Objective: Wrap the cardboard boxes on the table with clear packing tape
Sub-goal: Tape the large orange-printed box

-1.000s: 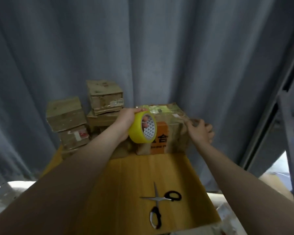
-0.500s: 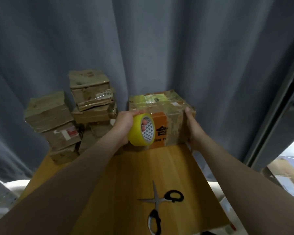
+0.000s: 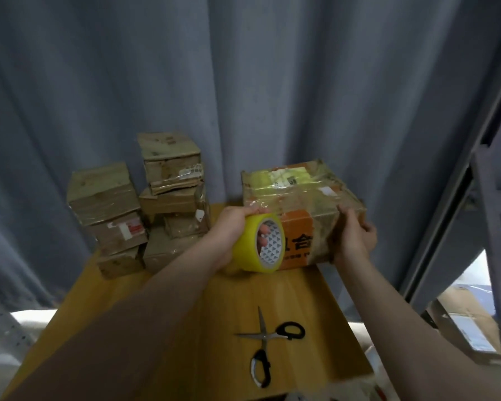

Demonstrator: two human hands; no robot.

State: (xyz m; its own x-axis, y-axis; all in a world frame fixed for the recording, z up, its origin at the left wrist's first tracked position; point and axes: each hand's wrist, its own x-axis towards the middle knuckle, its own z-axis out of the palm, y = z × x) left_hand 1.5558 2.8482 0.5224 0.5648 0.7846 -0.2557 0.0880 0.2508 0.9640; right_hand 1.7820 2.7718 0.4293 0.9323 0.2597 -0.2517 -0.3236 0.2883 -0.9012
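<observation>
Only the one head view here, looking down over both forearms at a small wooden table (image 3: 301,293) pushed up against a grey curtain (image 3: 272,82). Dead centre of the frame, the left hand (image 3: 229,227) grips a yellowish roll of packing tape (image 3: 243,251): fingers are poked through the core, you can see them inside the hole, and the thumb is clamped over the top. The roll is held right against the near left corner of the big cardboard box (image 3: 298,195), the one with the orange printed panel and shiny tape already across its top. That box sits at the far edge of the table, just right of centre. The right hand (image 3: 355,235) holds the box's right end, thumb on the near face and fingers curled round the side. Left of centre there's a stack of smaller boxes (image 3: 145,209), battered and taped, piled a few high at the table's back left corner, apart from the big one. In the lower middle of the frame a pair of black-handled scissors (image 3: 268,338) lies open on the wood. A grey metal rack (image 3: 492,227) runs down the right edge.
</observation>
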